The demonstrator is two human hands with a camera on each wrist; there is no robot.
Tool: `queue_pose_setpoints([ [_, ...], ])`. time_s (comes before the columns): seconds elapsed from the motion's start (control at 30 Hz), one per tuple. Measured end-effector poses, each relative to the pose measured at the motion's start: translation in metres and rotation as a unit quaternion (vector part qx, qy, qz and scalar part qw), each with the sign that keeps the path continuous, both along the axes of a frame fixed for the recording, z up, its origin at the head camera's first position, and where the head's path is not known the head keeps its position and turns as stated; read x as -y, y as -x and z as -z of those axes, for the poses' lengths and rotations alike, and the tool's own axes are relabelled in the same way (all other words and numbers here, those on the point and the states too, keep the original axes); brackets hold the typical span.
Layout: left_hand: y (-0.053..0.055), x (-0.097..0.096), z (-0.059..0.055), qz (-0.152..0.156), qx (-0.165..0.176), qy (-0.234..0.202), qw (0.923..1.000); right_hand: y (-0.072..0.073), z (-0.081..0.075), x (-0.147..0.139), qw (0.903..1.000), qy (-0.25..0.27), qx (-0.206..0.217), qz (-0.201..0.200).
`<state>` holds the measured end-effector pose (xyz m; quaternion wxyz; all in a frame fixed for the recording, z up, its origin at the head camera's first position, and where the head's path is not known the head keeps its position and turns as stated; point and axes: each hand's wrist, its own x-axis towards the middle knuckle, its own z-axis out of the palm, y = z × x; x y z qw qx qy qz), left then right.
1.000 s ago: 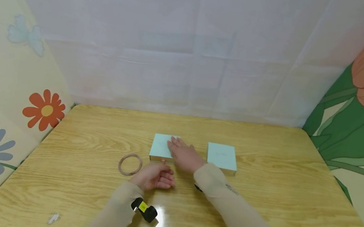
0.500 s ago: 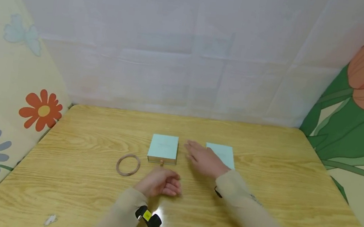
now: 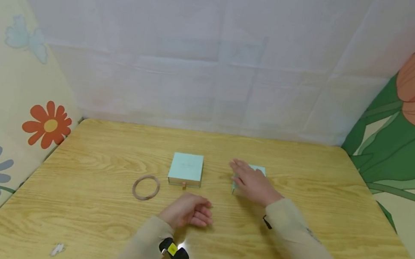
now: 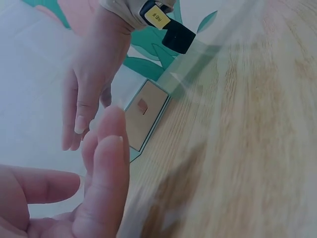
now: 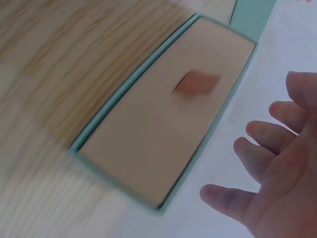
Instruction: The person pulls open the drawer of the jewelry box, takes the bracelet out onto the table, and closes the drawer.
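Observation:
My right hand (image 3: pixel 255 183) is over the right-hand pale turquoise drawer box (image 3: pixel 259 168), covering most of its top. In the right wrist view the fingers of that hand (image 5: pixel 277 158) are extended and spread, with a gap between them and the box's beige drawer front (image 5: pixel 143 129). A small brown pull tab (image 5: pixel 199 83) sticks out of this front. My left hand (image 3: pixel 190 212) hovers with loosely curled fingers, holding nothing, in front of a second turquoise box (image 3: pixel 186 168). That box also has a small tab (image 3: pixel 184 185) at its front. Both drawers look pushed in.
A thin brownish ring, like a bangle (image 3: pixel 134 187), lies left of the second box. A small white mark (image 3: pixel 58 250) shows on the wooden table (image 3: pixel 103 220) at front left. A white cloth (image 3: pixel 216 61) hangs behind, with floral panels (image 3: pixel 411 180) at the sides.
My right hand has lifted off the left-hand box and moved right, over the other box. My left hand has shifted slightly right and nearer to me. The boxes and ring have stayed put.

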<state>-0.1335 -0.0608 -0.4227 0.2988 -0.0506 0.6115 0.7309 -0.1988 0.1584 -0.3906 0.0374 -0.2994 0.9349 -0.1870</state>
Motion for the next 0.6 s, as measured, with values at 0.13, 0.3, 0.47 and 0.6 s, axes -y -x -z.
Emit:
queue_pose_setpoints([
  [0.13,-0.001,-0.003,-0.001,0.004,0.000,-0.003,1.0000,0.003,0.006,-0.010,0.9999,-0.005,-0.005,0.008],
  [0.3,-0.001,-0.006,0.000,0.009,0.008,-0.007,0.9999,0.004,0.009,-0.019,0.9997,-0.018,-0.008,0.017],
  [0.47,-0.002,-0.008,0.000,0.011,0.007,-0.005,0.9999,0.004,0.010,-0.023,0.9995,-0.022,-0.011,0.021],
  [0.6,-0.003,-0.010,-0.001,0.010,0.006,-0.003,0.9999,0.003,0.011,-0.026,0.9994,-0.022,-0.007,0.025],
])
